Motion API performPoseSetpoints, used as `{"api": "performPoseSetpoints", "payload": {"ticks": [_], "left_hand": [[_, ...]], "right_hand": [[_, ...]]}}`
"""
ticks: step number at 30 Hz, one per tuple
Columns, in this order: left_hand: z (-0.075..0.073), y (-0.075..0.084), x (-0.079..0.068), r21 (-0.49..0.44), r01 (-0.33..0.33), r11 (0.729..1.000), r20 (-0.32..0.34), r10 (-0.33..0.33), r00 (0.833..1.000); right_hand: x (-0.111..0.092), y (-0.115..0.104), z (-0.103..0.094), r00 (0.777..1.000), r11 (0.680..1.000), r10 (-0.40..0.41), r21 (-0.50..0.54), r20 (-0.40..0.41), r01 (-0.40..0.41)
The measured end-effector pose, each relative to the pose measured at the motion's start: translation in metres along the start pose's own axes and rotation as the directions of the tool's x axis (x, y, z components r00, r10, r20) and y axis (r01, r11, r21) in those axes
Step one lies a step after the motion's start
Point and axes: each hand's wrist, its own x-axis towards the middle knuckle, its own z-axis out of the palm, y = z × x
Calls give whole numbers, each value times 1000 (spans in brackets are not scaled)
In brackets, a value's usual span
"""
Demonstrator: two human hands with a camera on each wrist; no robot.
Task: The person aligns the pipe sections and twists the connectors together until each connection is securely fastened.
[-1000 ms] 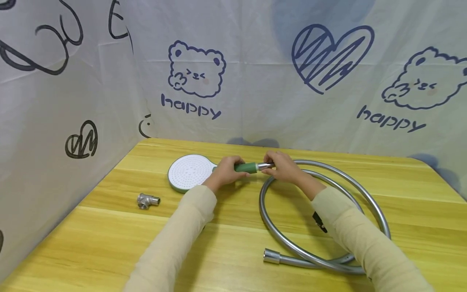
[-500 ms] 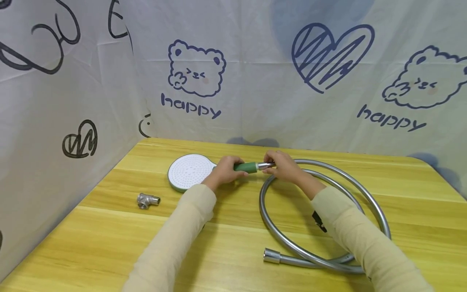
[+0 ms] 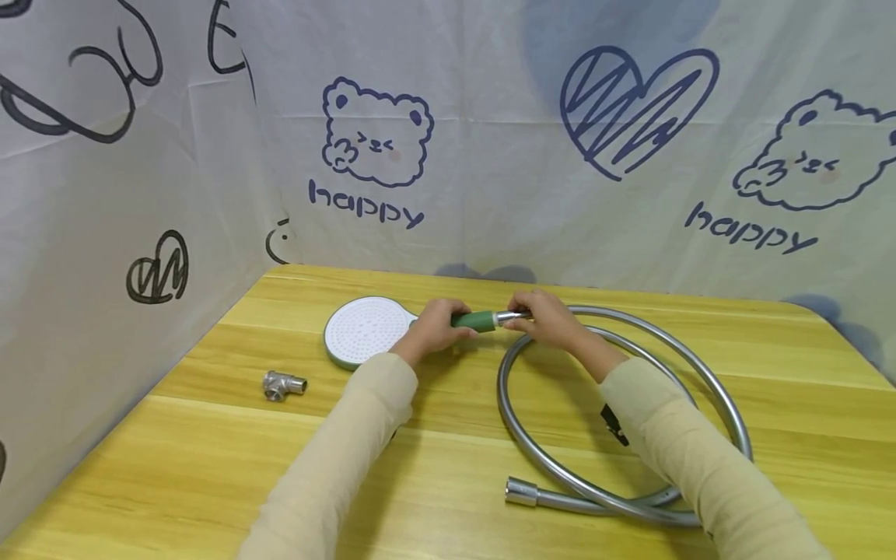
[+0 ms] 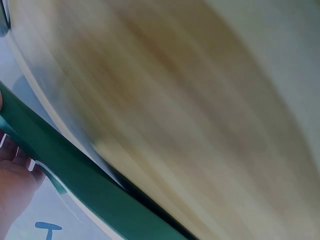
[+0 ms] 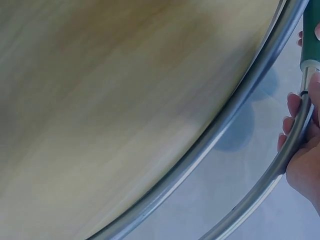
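Seeing basically zero change over the last second, just a tiny nudge rightward for the shower head [image 3: 365,330] left of centre, so probably still busy at the joint [image 3: 495,320], gripping the green handle [image 3: 477,320] with the left hand [image 3: 435,327] and pinching the metal tip [image 3: 509,316] of the hose [image 3: 570,503] with the right hand [image 3: 551,320]. Counting one shower head, one hose looped over the right side with its loose end [image 3: 521,491] lower centre, one small fitting [image 3: 283,386] at left, one table [image 3: 210,467]
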Motion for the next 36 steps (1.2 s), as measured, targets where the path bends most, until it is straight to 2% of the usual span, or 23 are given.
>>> {"api": "performPoseSetpoints", "payload": {"ticks": [13, 19, 25, 30, 36], "left_hand": [[1, 2, 2, -14, 20, 1000, 21, -20, 1000], [2, 1, 2, -21, 14, 1000, 16, -13, 1000], [3, 1, 2, -15, 4, 1000, 9, -4, 1000], [4, 0, 3, -17, 11, 1000, 8, -10, 1000], [2, 1, 2, -19, 17, 1000, 15, -17, 1000]], "right_hand": [[0, 2, 1, 1000, 998, -6, -67, -5, 6], [0, 3, 1, 1000, 1000, -23, -5, 0, 23], [0, 3, 1, 998, 996, 50, 73, 27, -52], [0, 3, 2, 997, 992, 82, 96, -8, -81], [0, 4, 2, 996, 992, 79, 98, -41, -74]]}}
